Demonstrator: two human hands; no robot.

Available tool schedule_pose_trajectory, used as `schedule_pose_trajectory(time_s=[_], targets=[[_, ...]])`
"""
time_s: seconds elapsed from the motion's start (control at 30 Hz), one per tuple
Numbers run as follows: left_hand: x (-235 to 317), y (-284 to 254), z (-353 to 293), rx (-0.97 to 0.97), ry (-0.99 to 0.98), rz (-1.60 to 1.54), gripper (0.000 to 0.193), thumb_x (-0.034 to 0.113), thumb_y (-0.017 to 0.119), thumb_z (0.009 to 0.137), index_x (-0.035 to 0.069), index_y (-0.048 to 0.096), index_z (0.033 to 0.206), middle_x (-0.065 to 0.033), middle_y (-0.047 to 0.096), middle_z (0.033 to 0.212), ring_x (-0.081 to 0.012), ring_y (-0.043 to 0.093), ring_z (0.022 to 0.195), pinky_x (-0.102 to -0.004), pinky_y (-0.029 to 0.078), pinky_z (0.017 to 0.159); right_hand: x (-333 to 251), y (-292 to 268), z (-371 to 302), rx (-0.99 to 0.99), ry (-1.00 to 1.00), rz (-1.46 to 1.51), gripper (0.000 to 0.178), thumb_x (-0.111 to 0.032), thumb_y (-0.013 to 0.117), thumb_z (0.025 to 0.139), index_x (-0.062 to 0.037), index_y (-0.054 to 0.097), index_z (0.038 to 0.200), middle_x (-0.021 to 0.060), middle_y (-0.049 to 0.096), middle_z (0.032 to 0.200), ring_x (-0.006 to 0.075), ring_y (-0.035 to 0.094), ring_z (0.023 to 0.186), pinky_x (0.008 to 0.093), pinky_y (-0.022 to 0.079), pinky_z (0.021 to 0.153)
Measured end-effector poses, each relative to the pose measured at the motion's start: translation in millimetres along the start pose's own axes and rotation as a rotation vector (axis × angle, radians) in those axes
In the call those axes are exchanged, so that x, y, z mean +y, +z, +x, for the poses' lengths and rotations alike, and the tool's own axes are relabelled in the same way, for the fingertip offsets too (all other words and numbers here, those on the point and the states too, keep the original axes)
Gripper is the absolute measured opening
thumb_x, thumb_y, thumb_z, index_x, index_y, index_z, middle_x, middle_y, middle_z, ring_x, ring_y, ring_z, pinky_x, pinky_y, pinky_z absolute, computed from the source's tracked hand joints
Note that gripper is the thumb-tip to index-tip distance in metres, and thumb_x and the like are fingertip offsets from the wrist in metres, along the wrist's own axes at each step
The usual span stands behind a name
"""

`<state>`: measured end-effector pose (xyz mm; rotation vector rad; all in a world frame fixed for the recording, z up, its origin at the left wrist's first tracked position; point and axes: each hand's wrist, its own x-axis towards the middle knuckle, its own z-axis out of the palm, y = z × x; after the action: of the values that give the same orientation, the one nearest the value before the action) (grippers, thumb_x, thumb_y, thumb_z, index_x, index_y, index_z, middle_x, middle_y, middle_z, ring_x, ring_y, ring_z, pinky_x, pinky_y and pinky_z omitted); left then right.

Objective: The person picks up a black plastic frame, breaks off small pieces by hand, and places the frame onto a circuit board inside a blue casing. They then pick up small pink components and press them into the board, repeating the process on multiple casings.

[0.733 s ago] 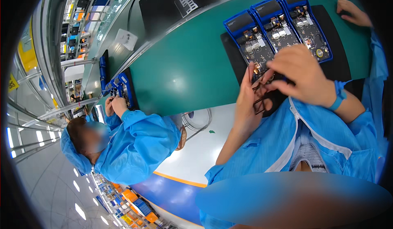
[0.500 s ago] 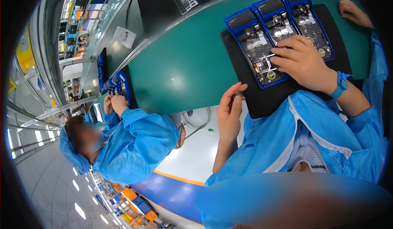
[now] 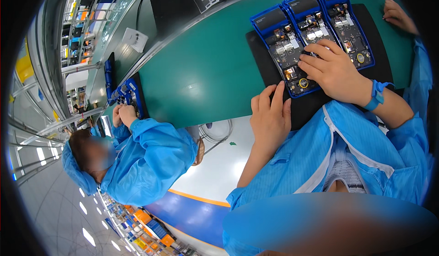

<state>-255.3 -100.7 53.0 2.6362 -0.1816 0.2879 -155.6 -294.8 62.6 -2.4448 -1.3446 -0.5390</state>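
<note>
Three blue trays stand side by side on a black mat (image 3: 261,57), each with a dark board and a black panel at its far end: a left tray (image 3: 305,92), a middle tray (image 3: 299,12) and a right tray (image 3: 369,50). My right hand (image 3: 336,75) lies over the left and middle boards, fingers spread and fingertips on the left board; its thumb is hidden. By the left tray's near-left corner, my left hand (image 3: 270,116) is open, fingers extended, a fingertip near the rim. A yellow-ringed round part (image 3: 303,83) shows on the left board.
The mat rests on a green bench top (image 3: 196,82) with a metal rail (image 3: 183,27) along its far side. At left, a co-worker's hands (image 3: 124,114) work at similar blue trays (image 3: 132,89). Another person's hand (image 3: 398,16) rests at the far right. A white box (image 3: 135,39) lies beyond the rail.
My left hand has turned over and moved right to the left tray's corner, its fingers now extended. My right hand has shifted slightly left; the white strip-like pieces near its fingertips no longer show.
</note>
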Motion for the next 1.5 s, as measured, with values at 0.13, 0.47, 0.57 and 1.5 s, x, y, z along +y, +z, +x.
schedule_pose_trajectory(time_s=[0.13, 0.47, 0.57, 1.5], targets=[[1, 0, 2, -0.019, 0.013, 0.034, 0.039, 0.013, 0.063, 0.082, 0.009, 0.057, 0.120, -0.0086, 0.055, 0.108, -0.0272, 0.052, 0.094, -0.0352, 0.045, 0.077, 0, 1, 0, -0.011, 0.016, 0.006, 0.030, -0.009, 0.058, 0.068, 0.0034, 0.067, 0.094, 0.0121, 0.066, 0.096, 0.0261, 0.055, 0.103, 0.0396, 0.040, 0.095], [6, 0, 7, -0.041, 0.032, 0.101, 0.042, 0.015, 0.064, 0.082, 0.011, 0.056, 0.123, -0.0077, 0.054, 0.101, -0.0255, 0.051, 0.090, -0.0333, 0.047, 0.069, -3, 0, 3, -0.006, 0.026, -0.013, 0.029, -0.010, 0.058, 0.069, 0.0043, 0.068, 0.092, 0.0114, 0.065, 0.092, 0.0252, 0.055, 0.101, 0.0374, 0.041, 0.092], [13, -2, 12, -0.126, 0.053, 0.250, 0.046, 0.020, 0.065, 0.081, 0.013, 0.056, 0.125, -0.0069, 0.050, 0.092, -0.0237, 0.049, 0.083, -0.0310, 0.046, 0.059, -3, -1, 3, -0.017, 0.041, -0.022, 0.027, -0.011, 0.058, 0.069, 0.0033, 0.068, 0.091, 0.0103, 0.065, 0.093, 0.0242, 0.055, 0.100, 0.0361, 0.041, 0.091], [24, 2, 16, -0.233, 0.093, 0.237, 0.063, 0.029, 0.066, 0.079, -0.002, 0.046, 0.129, -0.0102, 0.047, 0.087, -0.0247, 0.048, 0.078, -0.0319, 0.045, 0.052, -3, 12, -4, -0.007, 0.087, 0.062, 0.033, -0.015, 0.056, 0.074, -0.0018, 0.063, 0.103, 0.0079, 0.057, 0.100, 0.0230, 0.053, 0.100, 0.0340, 0.040, 0.086]])
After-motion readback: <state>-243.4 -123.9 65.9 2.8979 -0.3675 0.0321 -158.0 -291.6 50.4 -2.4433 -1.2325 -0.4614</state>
